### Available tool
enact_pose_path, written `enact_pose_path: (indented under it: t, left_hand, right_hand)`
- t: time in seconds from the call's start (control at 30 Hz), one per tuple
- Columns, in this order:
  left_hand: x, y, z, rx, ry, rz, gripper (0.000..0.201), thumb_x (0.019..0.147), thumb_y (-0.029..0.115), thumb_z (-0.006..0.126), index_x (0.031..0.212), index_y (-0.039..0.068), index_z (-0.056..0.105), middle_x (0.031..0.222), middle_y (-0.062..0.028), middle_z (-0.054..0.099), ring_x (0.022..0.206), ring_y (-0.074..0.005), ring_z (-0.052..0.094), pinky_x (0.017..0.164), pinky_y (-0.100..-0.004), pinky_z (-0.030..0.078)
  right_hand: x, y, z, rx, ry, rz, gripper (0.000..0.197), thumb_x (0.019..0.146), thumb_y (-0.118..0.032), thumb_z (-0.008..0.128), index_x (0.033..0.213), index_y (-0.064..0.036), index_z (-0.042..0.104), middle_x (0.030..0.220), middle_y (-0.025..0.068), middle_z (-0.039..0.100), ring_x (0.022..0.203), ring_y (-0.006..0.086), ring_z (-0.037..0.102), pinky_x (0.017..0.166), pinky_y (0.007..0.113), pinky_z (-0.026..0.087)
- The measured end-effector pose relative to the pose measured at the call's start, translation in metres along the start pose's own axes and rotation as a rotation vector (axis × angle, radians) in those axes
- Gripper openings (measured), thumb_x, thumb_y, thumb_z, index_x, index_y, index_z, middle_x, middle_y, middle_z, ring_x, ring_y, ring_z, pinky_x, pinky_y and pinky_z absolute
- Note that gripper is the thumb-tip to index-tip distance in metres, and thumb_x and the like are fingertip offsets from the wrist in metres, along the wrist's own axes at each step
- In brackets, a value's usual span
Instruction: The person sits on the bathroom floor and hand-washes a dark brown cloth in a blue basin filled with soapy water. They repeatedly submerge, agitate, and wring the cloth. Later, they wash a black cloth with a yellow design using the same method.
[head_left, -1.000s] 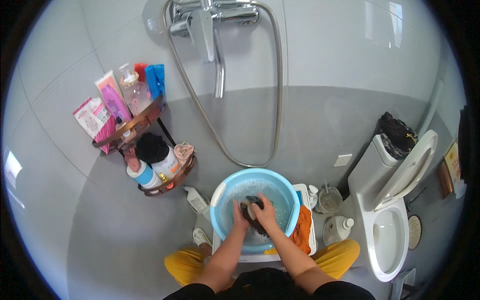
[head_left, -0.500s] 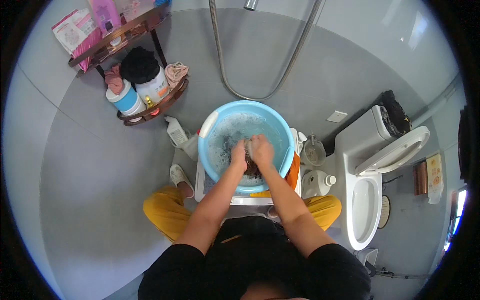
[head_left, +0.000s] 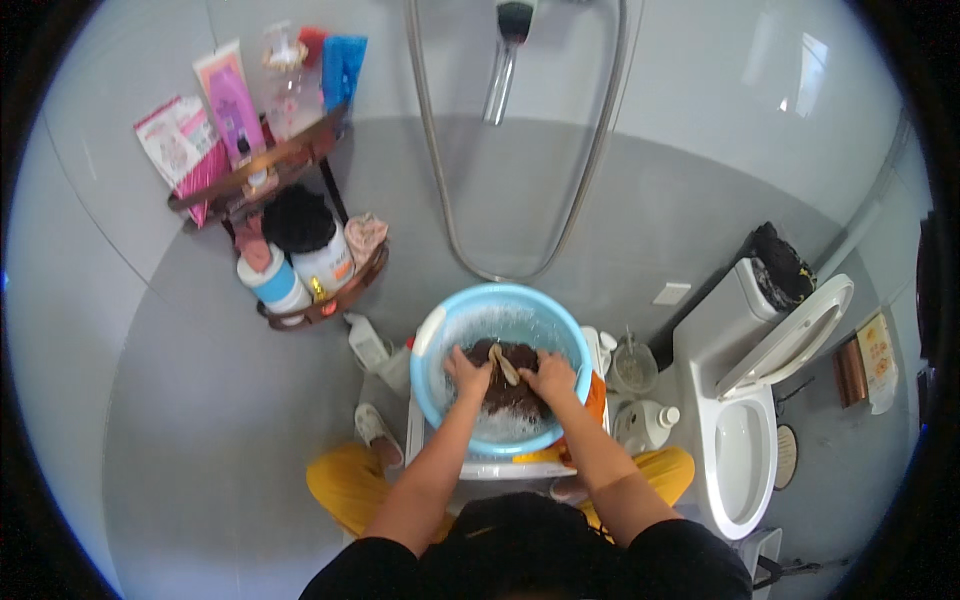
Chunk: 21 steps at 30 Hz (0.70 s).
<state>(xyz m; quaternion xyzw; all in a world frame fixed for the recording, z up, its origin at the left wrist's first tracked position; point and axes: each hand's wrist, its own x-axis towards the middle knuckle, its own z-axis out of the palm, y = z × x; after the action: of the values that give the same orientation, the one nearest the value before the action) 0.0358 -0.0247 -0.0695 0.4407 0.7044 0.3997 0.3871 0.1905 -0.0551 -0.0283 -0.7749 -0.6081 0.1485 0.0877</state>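
A light blue round basin (head_left: 428, 420) holds sudsy water and a wet dark brown garment (head_left: 515, 398). A beige strip (head_left: 503, 366) runs across the garment's middle, between my hands. My left hand (head_left: 468, 374) grips the garment's left side, thumb toward the strip, its fingertips partly hidden. My right hand (head_left: 551, 378) is closed on the right side, close to the basin's inner wall. The garment lies spread between them, partly under foam.
The basin sits on a white stand (head_left: 480, 468); orange cloth (head_left: 597, 398) hangs at its right. White bottles stand on both sides, one a jug (head_left: 645, 424). Right of them is a toilet (head_left: 740, 460). A corner shelf (head_left: 345, 292) holds toiletries; a shower hose (head_left: 436, 180) hangs ahead.
My hands have moved apart from their close grip at the basin's middle. The brown garment is now spread wider, showing its beige strip. The view has tilted up.
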Motion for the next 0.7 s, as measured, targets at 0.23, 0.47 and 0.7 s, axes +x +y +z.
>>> enact_pose_path:
  t: [0.23,0.47,0.7]
  left_hand:
    - [0.014,-0.035,0.010,-0.183,-0.040,-0.067,0.064,0.070,0.014,0.074,0.122,-0.004,0.042,0.114,-0.0209,0.052,0.108,-0.0326,0.050,0.092,-0.0400,0.039]
    - [-0.017,0.008,0.005,-0.357,0.019,-0.237,0.044,0.071,0.010,0.067,0.110,0.000,0.049,0.098,-0.0142,0.053,0.092,-0.0280,0.053,0.083,-0.0382,0.043]
    - [-0.029,-0.003,-0.015,-1.319,-0.357,-0.694,0.058,0.086,0.045,0.045,0.130,0.008,0.041,0.135,-0.0129,0.039,0.125,-0.0328,0.034,0.100,-0.0504,0.029]
  right_hand:
    - [0.022,-0.007,0.021,0.214,-0.220,0.183,0.066,0.070,-0.056,0.060,0.107,-0.0001,0.061,0.110,0.0237,0.057,0.105,0.0353,0.054,0.092,0.040,0.042]
    - [0.030,-0.001,0.044,0.503,0.122,0.214,0.046,0.068,-0.009,0.069,0.110,0.0034,0.055,0.111,0.0253,0.053,0.105,0.0390,0.050,0.090,0.043,0.042]
    - [0.028,-0.001,0.033,1.264,0.182,0.502,0.048,0.076,-0.005,0.055,0.122,0.0048,0.043,0.115,0.0233,0.053,0.107,0.0370,0.051,0.089,0.041,0.041]
